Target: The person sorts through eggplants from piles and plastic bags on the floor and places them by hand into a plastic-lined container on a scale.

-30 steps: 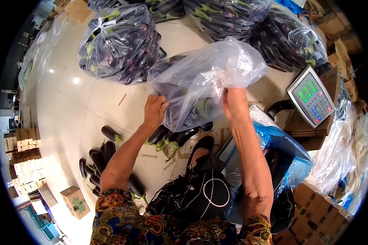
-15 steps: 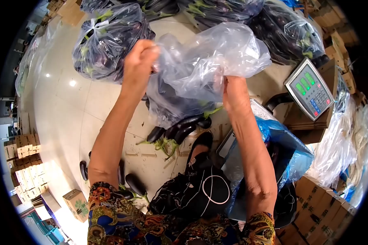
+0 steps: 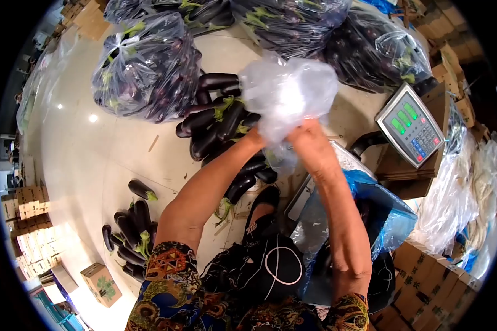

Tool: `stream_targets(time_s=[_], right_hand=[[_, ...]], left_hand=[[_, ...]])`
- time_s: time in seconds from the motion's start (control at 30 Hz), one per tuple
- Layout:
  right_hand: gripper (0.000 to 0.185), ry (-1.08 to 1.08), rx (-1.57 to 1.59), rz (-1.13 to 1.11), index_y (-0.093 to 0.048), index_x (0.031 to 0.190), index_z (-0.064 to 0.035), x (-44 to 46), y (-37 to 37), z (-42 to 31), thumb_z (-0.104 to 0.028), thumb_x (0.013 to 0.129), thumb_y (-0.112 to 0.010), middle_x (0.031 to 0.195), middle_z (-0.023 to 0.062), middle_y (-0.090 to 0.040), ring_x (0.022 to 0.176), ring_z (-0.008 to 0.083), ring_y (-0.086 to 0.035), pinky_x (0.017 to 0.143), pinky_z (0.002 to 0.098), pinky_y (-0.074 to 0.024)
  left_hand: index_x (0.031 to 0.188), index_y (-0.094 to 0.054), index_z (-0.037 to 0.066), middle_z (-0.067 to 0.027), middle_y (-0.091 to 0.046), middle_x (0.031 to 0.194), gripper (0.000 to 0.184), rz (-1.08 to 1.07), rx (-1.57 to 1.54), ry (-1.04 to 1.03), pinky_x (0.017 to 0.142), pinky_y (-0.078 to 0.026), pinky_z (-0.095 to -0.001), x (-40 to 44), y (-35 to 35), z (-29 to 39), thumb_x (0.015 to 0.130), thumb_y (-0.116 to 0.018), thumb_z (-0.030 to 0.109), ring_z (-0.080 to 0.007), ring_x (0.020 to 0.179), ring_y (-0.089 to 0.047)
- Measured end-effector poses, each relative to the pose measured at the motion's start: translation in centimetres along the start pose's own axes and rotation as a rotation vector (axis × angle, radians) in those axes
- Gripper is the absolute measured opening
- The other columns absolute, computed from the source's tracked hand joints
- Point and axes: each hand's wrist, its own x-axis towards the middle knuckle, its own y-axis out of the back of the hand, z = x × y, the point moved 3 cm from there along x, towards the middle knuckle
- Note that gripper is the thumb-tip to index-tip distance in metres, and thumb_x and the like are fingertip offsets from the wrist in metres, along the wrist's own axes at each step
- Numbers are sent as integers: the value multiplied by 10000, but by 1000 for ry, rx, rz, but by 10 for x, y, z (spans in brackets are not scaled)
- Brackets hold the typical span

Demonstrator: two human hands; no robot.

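Observation:
A clear plastic bag [image 3: 290, 91], crumpled and ballooned, is bunched up between my two hands. My right hand [image 3: 308, 138] is closed on the gathered lower part of the bag. My left hand [image 3: 255, 138] is closed at the bag's left side, its fingers largely covered by the plastic. Just beyond and to the left of my hands, a pile of loose eggplants [image 3: 207, 124] lies on the floor. More eggplants [image 3: 238, 188] lie below my left wrist, near my foot.
Filled bags of eggplants [image 3: 146, 69] stand across the back. On the right are a scale display [image 3: 410, 124] and a blue-lined box [image 3: 395, 223]. A second eggplant pile [image 3: 135, 223] lies at left, with a small carton [image 3: 100, 284] and stacked cartons [image 3: 36, 234] beyond.
My hands have come together and lower, my left moving right. The spread bag is now bunched between them, uncovering the eggplant pile behind it.

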Motion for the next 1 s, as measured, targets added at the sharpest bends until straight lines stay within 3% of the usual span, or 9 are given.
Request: stream_targets(time_s=[0.03, 0.07, 0.17, 0.27, 0.33, 0.4, 0.67, 0.83, 1.0], right_hand=[[278, 150, -182, -33, -641, 1067, 8, -1, -6, -5, -150, 846, -582, 969, 143, -692, 914, 239, -628, 833, 345, -485], [325, 185, -240, -28, -620, 1114, 3, -2, -9, -1, -195, 857, -605, 1048, 238, -660, 1007, 333, -617, 906, 378, -469], [347, 165, -153, 201, -610, 1154, -23, -7, -5, 9, -205, 860, -643, 1176, 221, -612, 1108, 319, -569, 930, 381, -461], [425, 58, -140, 450, -561, 1227, -21, -16, 13, 57, -184, 849, -667, 1200, 196, -606, 1129, 302, -559, 934, 379, -465], [549, -121, -57, 467, -461, 1359, 8, -17, 29, 102, -160, 877, -665, 1377, 190, -484, 1223, 266, -492, 987, 370, -427], [603, -200, 54, 562, -439, 1380, 20, -18, 38, 132, -182, 864, -677, 1345, 225, -511, 1187, 272, -536, 965, 372, -458], [750, -293, 121, 439, -421, 1399, 68, 45, -1, 112, -375, 865, -707, 1296, 207, -567, 1172, 257, -549, 979, 329, -433], [316, -371, -59, 462, -622, 990, -20, 57, -44, 176, -179, 782, -800, 857, 81, -668, 768, 176, -590, 768, 318, -499], [198, -256, -38, 415, -573, 800, -28, 62, -55, 213, -100, 794, -757, 772, 56, -643, 675, 169, -576, 690, 319, -497]], left_hand=[[1457, -358, 39, -117, -439, 1434, 611, 10, -337, -30, 1148, -317, -371, 1, 5, -7, 938, -608, 244, -236, 1328, -405], [1448, -368, 35, -115, -451, 1417, 578, 15, -44, -100, 1117, -355, -362, 7, 15, -10, 949, -591, 224, -228, 1302, -429], [1378, -443, 24, -109, -518, 1319, 439, 178, 632, -157, 985, -479, -335, 7, 35, 27, 978, -536, 178, -197, 1182, -526], [1208, -562, 10, -115, -625, 1149, 324, 730, -361, 180, 917, -511, -397, -7, 164, -11, 999, -466, 239, -244, 1019, -617], [1190, -579, -4, -113, -649, 1072, 290, 411, -425, 190, 858, -534, -367, -11, 149, 55, 961, -528, 166, -243, 987, -639], [1181, -585, -6, -118, -666, 1046, 302, 872, -138, 231, 856, -533, -386, -30, 86, 136, 956, -536, 189, -247, 966, -650], [1194, -595, 30, -110, -665, 1113, 298, 1044, -17, 220, 899, -532, -416, -189, 166, 178, 941, -541, 176, -260, 1007, -647], [1185, -594, 29, -123, -667, 1073, 383, 944, -250, 158, 874, -539, -428, -261, 190, 173, 993, -415, 307, -274, 972, -649], [1243, -558, 9, -146, -646, 1143, 404, 868, -307, 231, 928, -511, -435, -254, 145, 132, 985, -430, 291, -297, 1041, -629]])
